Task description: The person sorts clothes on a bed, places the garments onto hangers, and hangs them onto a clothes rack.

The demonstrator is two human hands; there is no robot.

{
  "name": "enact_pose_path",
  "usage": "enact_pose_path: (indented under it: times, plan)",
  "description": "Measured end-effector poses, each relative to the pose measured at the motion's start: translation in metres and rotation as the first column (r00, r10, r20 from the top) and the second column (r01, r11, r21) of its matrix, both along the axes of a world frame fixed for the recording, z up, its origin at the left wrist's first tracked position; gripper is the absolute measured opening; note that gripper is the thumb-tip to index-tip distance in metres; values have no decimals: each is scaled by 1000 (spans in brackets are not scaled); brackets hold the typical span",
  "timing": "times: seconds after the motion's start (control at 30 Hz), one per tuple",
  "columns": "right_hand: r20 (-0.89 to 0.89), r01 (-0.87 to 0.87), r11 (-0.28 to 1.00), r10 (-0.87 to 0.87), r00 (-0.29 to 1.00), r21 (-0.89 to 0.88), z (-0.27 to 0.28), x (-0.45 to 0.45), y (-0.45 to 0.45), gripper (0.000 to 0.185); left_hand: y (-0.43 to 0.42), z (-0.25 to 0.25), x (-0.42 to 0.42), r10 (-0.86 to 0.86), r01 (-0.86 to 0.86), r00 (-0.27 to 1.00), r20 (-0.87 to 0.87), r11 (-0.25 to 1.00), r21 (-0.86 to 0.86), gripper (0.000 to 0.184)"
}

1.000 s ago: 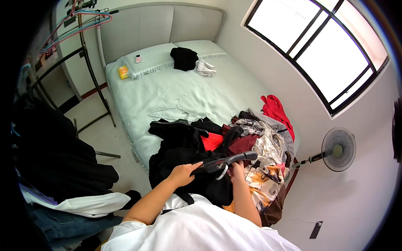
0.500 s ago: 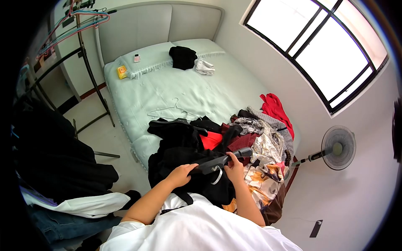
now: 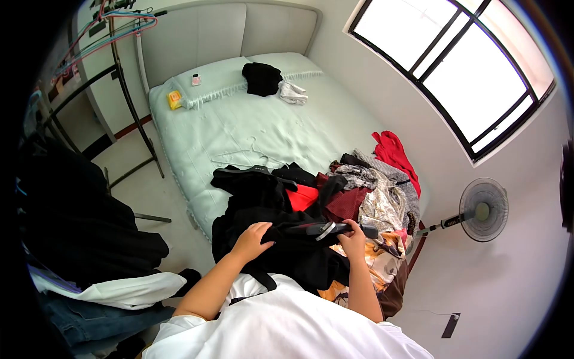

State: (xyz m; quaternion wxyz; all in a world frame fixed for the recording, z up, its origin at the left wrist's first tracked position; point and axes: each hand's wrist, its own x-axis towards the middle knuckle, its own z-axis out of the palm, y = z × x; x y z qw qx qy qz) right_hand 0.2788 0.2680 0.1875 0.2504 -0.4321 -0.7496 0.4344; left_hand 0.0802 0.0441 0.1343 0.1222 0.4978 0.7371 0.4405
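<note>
A wide-shouldered black hanger with a silver hook lies across a black garment in front of me. My right hand is closed around the hanger near its right end. At the other side, my left hand is bent over the black cloth by the hanger's left end, with dark fabric between thumb and fingers. A second black hanger rests on dark clothes just beyond. Red cloth shows among the black pieces.
A heap of patterned clothes lies to the right, with a red garment on top. A pale hanger is on the bed. A fan stands by the right wall, and a clothes rack on the left.
The hanger has shifted right and turned more level, its hook now pointing up. My right hand moved right with it; my left hand came off its left end and moved slightly left.
</note>
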Motion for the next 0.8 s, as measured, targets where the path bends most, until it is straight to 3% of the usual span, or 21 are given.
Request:
enact_pose_path:
  times: [0.1,0.17,0.33,0.5,0.6,0.67,0.8]
  plan:
    - [-5,-19,998,18,1000,-61,-2,3,-4,40,7,-12,0,7,-2,999,-52,996,85,30]
    - [9,-15,997,15,1000,-77,1,3,-5,41,8,-19,0,-30,29,999,12,995,92,21]
    - [118,-25,999,20,993,46,18,-1,-18,37,10,3,5,11,-15,1000,20,981,191,16]
    - [145,-24,999,17,989,45,29,-11,-23,35,19,27,13,-4,-2,1000,20,956,294,12]
    - [126,-42,999,46,991,-35,31,-17,-22,35,21,20,13,-3,10,1000,-23,947,320,21]
    - [91,-53,993,63,994,-103,33,-21,-24,36,20,16,16,5,-45,979,206,980,194,36]
    - [124,-168,984,175,977,-65,30,-33,-45,34,20,26,21,-111,83,968,226,988,130,46]
